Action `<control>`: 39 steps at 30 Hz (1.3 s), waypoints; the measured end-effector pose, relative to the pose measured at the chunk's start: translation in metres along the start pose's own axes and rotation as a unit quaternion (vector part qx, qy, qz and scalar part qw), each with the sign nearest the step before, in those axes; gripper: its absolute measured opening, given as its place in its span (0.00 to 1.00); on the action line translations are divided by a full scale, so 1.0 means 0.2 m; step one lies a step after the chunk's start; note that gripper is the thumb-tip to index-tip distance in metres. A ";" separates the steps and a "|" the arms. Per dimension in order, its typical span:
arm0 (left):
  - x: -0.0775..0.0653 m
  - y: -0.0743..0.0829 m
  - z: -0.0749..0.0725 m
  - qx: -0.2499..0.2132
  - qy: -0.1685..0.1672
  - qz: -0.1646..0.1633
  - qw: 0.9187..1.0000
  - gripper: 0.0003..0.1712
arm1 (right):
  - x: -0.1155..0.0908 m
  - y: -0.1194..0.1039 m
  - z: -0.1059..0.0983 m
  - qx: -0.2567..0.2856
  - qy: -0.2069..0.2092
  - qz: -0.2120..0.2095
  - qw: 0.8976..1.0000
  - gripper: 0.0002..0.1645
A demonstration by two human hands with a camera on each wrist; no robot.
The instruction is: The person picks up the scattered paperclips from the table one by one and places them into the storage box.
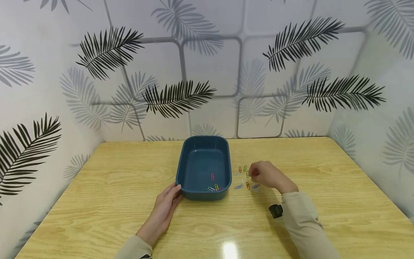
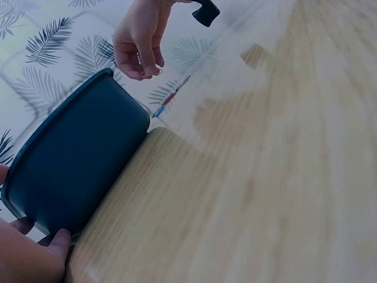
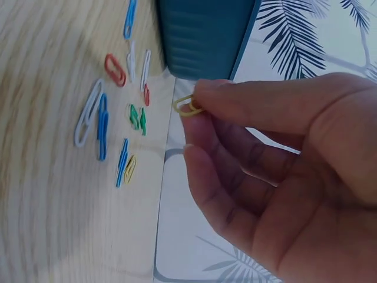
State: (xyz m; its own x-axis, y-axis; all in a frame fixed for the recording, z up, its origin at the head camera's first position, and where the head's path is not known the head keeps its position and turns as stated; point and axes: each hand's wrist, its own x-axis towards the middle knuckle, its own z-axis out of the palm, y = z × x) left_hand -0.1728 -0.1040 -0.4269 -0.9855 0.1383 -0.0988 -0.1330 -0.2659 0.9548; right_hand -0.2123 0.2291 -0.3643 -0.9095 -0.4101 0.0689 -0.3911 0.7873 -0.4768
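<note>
While the left hand (image 1: 165, 205) grips the bin (image 1: 203, 196), the right hand (image 1: 267, 175) narrowly pinches a yellow clip (image 3: 188, 108); pick-up seems the step; the next move likely calls for carrying it inside.

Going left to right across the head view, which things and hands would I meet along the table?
Left hand, tray, loose clips, right hand.

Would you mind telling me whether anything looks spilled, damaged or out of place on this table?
Nothing stands out as odd. The blue bin sits upright on the table, held at its near left corner by the left hand. The loose paper clips beside it are scattered, but none looks clearly damaged.
</note>
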 end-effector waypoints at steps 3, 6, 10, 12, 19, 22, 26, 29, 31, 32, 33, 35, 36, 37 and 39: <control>0.00 0.00 0.00 -0.003 -0.001 0.001 1.000 0.33 | 0.01 -0.01 0.00 0.010 0.009 -0.002 1.000 0.03; 0.00 0.00 0.00 -0.003 0.000 -0.002 1.000 0.33 | 0.01 -0.03 0.01 0.029 0.014 0.000 0.999 0.02; -0.01 -0.01 0.00 -0.001 0.001 -0.006 1.000 0.33 | 0.01 -0.06 0.01 0.065 0.015 0.005 0.998 0.02; 0.00 -0.01 -0.01 -0.001 0.002 -0.005 1.000 0.33 | 0.01 -0.07 0.02 0.082 0.019 0.008 0.996 0.01; -0.01 -0.01 -0.01 0.000 -0.001 -0.003 1.000 0.33 | 0.02 -0.10 0.05 0.133 0.020 0.011 0.991 0.02; -0.01 0.00 -0.01 0.003 0.001 -0.005 1.000 0.33 | 0.03 -0.11 0.06 0.132 0.024 0.011 0.991 0.02; -0.01 0.00 -0.01 0.002 0.002 -0.004 1.000 0.33 | 0.03 -0.13 0.06 0.133 0.032 0.010 0.991 0.03; -0.01 0.00 -0.01 0.002 0.003 -0.004 1.000 0.32 | 0.03 -0.14 0.07 0.138 0.036 0.005 0.990 0.03; -0.01 -0.01 -0.01 0.002 0.003 -0.006 1.000 0.32 | 0.04 -0.15 0.08 0.139 0.041 0.002 0.989 0.04; -0.01 -0.01 -0.01 0.002 0.003 -0.006 1.000 0.32 | 0.04 -0.16 0.08 0.139 0.044 0.002 0.989 0.04; -0.01 -0.01 0.00 0.003 0.004 -0.007 1.000 0.32 | 0.04 -0.16 0.08 0.136 0.048 0.002 0.990 0.04; -0.01 -0.01 0.00 0.001 0.003 -0.005 1.000 0.33 | 0.04 -0.18 0.08 0.128 0.059 -0.001 0.990 0.03; -0.01 -0.01 0.00 0.001 0.003 -0.004 1.000 0.33 | 0.04 -0.19 0.08 0.124 0.066 0.000 0.990 0.03; -0.01 -0.01 0.00 0.001 0.004 -0.003 1.000 0.33 | 0.04 -0.19 0.08 0.122 0.072 0.002 0.990 0.03; -0.01 -0.01 0.00 0.000 0.005 -0.003 1.000 0.33 | 0.04 -0.21 0.09 0.119 0.083 0.004 0.989 0.02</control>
State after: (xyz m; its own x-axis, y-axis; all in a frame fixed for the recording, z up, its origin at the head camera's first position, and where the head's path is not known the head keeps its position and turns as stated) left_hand -0.1711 -0.1041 -0.4285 -0.9858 0.1296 -0.1072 -0.1386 -0.2644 0.9544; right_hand -0.2008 0.1854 -0.3592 -0.9310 -0.3071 0.1974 -0.3568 0.6510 -0.6700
